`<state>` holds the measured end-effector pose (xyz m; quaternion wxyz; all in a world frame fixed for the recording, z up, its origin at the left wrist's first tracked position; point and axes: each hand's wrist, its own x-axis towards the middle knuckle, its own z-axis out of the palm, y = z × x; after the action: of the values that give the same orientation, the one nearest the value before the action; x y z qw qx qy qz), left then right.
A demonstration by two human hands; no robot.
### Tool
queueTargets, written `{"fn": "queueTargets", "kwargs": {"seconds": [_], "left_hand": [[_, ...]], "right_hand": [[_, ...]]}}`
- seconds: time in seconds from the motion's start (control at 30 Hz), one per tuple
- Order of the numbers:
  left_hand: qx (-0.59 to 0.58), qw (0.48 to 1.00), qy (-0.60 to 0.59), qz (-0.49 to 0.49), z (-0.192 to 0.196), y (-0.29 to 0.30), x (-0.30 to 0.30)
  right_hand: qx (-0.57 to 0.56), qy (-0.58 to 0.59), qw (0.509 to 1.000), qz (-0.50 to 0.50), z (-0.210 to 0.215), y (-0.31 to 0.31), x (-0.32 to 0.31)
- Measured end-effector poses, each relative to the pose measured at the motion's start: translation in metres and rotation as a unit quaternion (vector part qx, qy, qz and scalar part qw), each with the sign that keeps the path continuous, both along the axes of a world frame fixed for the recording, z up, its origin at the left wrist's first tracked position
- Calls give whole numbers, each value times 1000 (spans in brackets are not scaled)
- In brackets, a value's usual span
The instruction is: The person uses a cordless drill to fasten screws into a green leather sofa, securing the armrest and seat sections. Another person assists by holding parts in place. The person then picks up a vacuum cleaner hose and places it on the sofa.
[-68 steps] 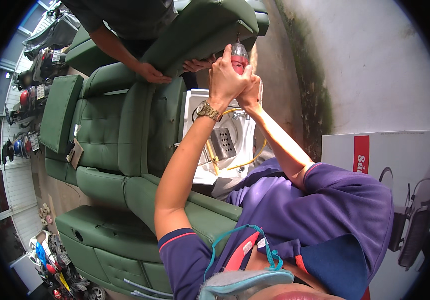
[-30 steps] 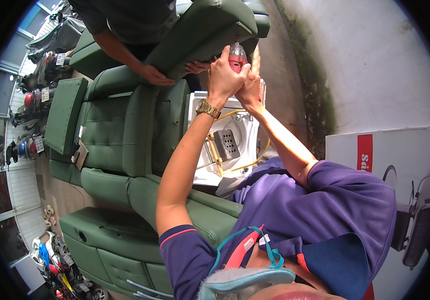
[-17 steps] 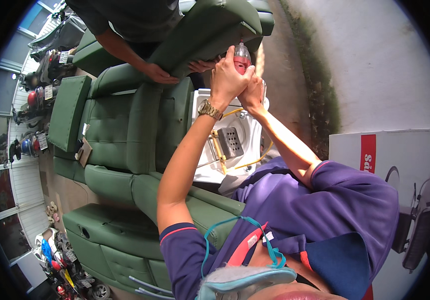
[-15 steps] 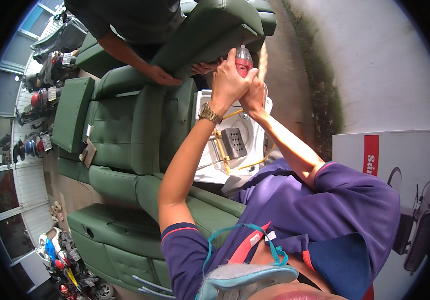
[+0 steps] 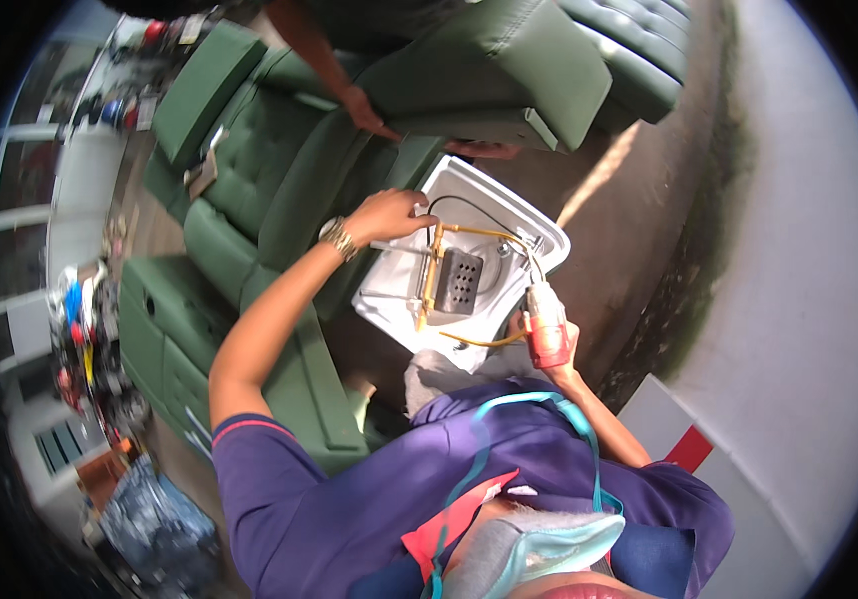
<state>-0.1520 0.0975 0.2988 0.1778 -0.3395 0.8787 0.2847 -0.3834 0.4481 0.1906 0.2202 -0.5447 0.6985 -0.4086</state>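
Two hands of mine: both busy at the white tray [image 5: 539, 235].
Left hand [image 5: 384, 215]: I have it on the tray's near rim, fingers curled down over the edge; a watch [image 5: 337, 238] sits on the wrist.
Right hand [image 5: 549, 344]: I grip the red tool [image 5: 547, 324] closed in the fist, its tip pointing up into the tray.
Tray position: tilted against the green seat [image 5: 249, 190], just below the raised cushion [image 5: 489, 70].
Inside the tray: one grey perforated block [image 5: 459, 282], one black wire [image 5: 469, 205], yellow tubing [image 5: 469, 235] looping around the block; I count at least two yellow runs.
Other person: two hands [image 5: 364, 105] hold the cushion up, one on its left edge, one beneath it.
Step in hand: I judge I am steadying the tray while bringing the tool to the tubing.
Next move: it calls for a firm left hold and a careful tip, clear of the black wire.
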Motion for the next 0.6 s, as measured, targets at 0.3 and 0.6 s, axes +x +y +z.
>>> {"fn": "queueTargets", "kwargs": {"seconds": [0.3,0.6], "left_hand": [[-22,999,-39,25,-49,38,-142],[100,804,408,420,-140,304,-124]], "right_hand": [[51,-50,997,-39,-7,81,-145],[-89,47,994,-50,11,81,-222]]}}
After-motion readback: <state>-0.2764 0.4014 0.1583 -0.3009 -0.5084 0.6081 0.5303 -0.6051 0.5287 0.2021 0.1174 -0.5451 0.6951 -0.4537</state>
